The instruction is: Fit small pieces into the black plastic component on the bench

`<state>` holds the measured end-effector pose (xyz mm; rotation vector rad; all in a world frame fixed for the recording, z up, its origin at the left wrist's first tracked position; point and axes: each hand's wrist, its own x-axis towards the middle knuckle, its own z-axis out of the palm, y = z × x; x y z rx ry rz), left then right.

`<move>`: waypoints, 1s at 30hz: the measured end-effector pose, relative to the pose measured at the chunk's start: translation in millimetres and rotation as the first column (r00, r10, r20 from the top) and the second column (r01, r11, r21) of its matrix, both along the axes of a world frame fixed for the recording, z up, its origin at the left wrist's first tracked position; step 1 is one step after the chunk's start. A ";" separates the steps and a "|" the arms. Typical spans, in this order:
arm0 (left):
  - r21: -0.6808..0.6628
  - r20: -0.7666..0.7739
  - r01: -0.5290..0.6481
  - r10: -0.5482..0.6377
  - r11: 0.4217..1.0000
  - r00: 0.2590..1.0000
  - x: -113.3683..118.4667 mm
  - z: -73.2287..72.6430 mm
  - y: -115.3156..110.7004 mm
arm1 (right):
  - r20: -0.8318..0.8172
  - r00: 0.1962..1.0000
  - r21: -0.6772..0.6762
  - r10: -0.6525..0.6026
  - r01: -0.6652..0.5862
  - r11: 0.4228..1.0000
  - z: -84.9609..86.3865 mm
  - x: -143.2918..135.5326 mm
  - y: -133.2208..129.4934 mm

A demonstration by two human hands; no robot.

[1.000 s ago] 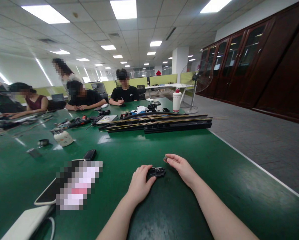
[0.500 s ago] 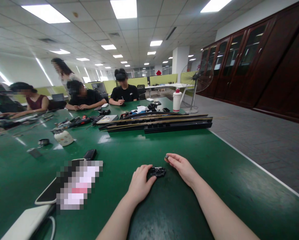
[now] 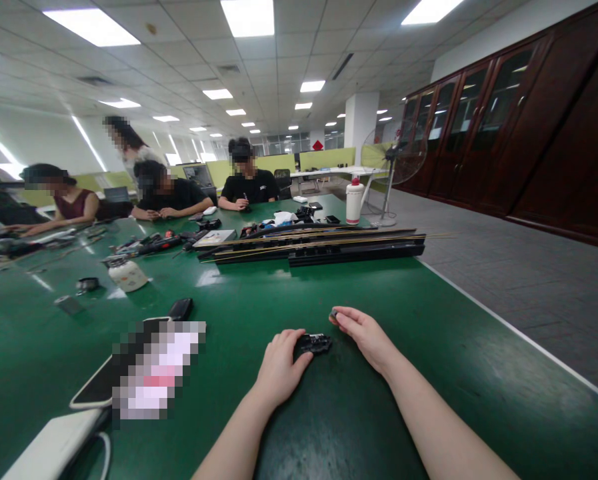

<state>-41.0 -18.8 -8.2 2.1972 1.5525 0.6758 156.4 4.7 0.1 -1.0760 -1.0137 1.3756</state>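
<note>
On the green tabletop (image 3: pixel 229 373) lies a small black part (image 3: pixel 317 344) with an uneven outline and some light marks along its far edge. My left hand (image 3: pixel 285 365) grips its left end between thumb and fingers, covering that end. A short way to the right and farther off, my right hand (image 3: pixel 356 330) pinches a tiny greyish piece (image 3: pixel 333 313) at its fingertips, raised a little and apart from the black part. What kind of part either one is, I cannot make out.
Beyond my hands, long black rails (image 3: pixel 359 250) and thin brass-coloured rods lie across the table. A phone (image 3: pixel 123 360), a white box-shaped device (image 3: pixel 53 443) with a cable and a white jar (image 3: pixel 127 275) are at left. A white bottle (image 3: pixel 353 203) stands behind. Several people sit opposite.
Both my hands and the two pieces they hold keep their places. At far left, a blurred person has shifted slightly.
</note>
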 end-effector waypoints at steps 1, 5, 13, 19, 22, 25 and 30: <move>0.001 -0.002 0.001 -0.001 1.000 1.000 0.0 0.2 0.1 | -0.003 1.000 0.001 0.000 0.000 1.000 -0.3 0.0 0.0; 0.008 -0.009 -0.001 0.001 1.000 1.000 -0.1 0.0 0.2 | -0.007 1.000 0.005 0.001 -0.001 1.000 -1.6 0.1 0.2; 0.016 -0.003 0.005 -0.005 1.000 1.000 -0.5 -0.5 -0.5 | 0.014 1.000 0.010 -0.002 0.002 1.000 -2.9 0.6 1.7; 0.018 0.007 0.008 -0.008 1.000 1.000 -0.7 -1.9 -0.1 | 0.018 1.000 0.009 -0.025 0.025 1.000 0.0 -1.7 0.7; 0.019 0.008 0.012 -0.012 1.000 1.000 -1.1 -2.2 -0.1 | 0.018 1.000 0.006 -0.026 0.026 1.000 1.6 -3.2 -0.1; 0.019 0.015 0.014 -0.014 1.000 1.000 -1.3 -1.6 -0.3 | 0.010 1.000 0.002 -0.022 0.022 1.000 2.7 -4.3 -1.3; 0.017 0.025 0.010 -0.011 1.000 1.000 -1.1 -1.8 0.2 | 0.065 0.998 0.016 0.020 -0.021 1.000 2.4 -6.2 -2.0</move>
